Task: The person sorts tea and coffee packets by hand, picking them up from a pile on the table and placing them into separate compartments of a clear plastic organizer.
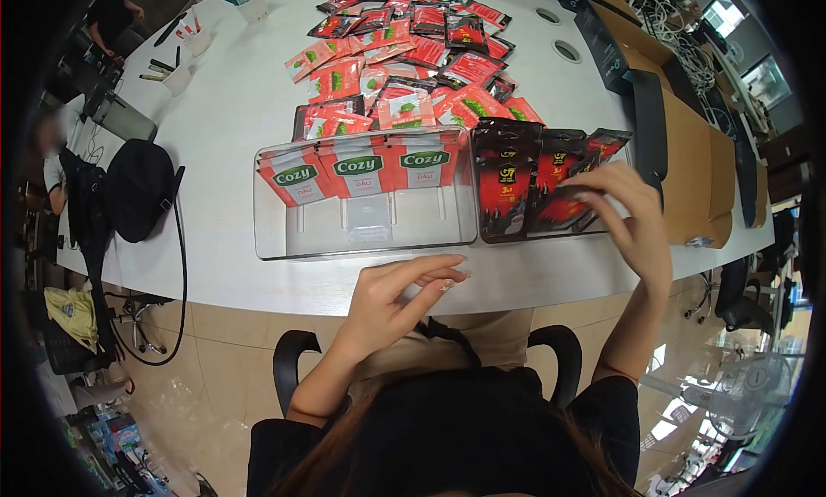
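Observation:
My right hand (619,209) grips a black and red coffee sachet (561,209) at the front of the right clear box, where more such sachets (506,183) stand upright. My left hand (409,292) hovers at the table's front edge, its fingers apart and nothing in them. In front of it lies the left clear box (323,253), with three visible stacks of pink and white Cozy sachets (357,166) along its back wall. Behind both boxes spreads a loose pile of pink, red and black sachets (409,105).
Open cardboard boxes (701,170) line the right side of the table, with tangled white cables (675,37) behind. Cups with pens (252,8) stand at the back left. A black cap (139,190) and a bag lie at the left edge. A person (112,19) is at the far left.

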### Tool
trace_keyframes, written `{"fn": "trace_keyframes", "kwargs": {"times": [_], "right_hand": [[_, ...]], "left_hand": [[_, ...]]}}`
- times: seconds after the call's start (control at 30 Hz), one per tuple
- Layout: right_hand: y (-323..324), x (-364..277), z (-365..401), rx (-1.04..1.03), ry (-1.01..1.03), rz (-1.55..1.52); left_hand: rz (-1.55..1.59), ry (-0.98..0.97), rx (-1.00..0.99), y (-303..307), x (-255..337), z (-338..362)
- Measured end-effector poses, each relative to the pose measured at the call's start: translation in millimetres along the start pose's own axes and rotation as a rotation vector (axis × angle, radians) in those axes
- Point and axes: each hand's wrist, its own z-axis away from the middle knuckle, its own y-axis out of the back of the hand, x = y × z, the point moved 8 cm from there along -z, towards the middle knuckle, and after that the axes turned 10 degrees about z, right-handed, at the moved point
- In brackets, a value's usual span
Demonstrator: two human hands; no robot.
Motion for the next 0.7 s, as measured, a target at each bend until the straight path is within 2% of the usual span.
{"fn": "trace_keyframes", "kwargs": {"times": [0.1,0.13,0.33,0.43,0.53,0.63,0.7], "right_hand": [[-19,19,2,-0.046,-0.183,-0.151],[-19,25,2,-0.075,-0.240,-0.114],[-16,36,3,-0.075,-0.399,-0.136],[-15,30,1,-0.005,-0.264,-0.031],[-6,15,-2,0.158,-0.066,0.090],[7,3,-1,0.263,-0.040,0.121],[0,-2,1,0.121,0.023,-0.019]], "left_hand": [[0.001,0.007,0.010,1,1,0],[-0.003,0.012,0.016,1,1,0],[0.006,0.001,0.023,0,1,-1],[0.002,0.010,0.016,0,1,-1],[0.008,0.010,0.026,0,0,-1],[-0.001,0.020,0.019,0,1,-2],[0.002,0.023,0.020,0,0,-1]]}}
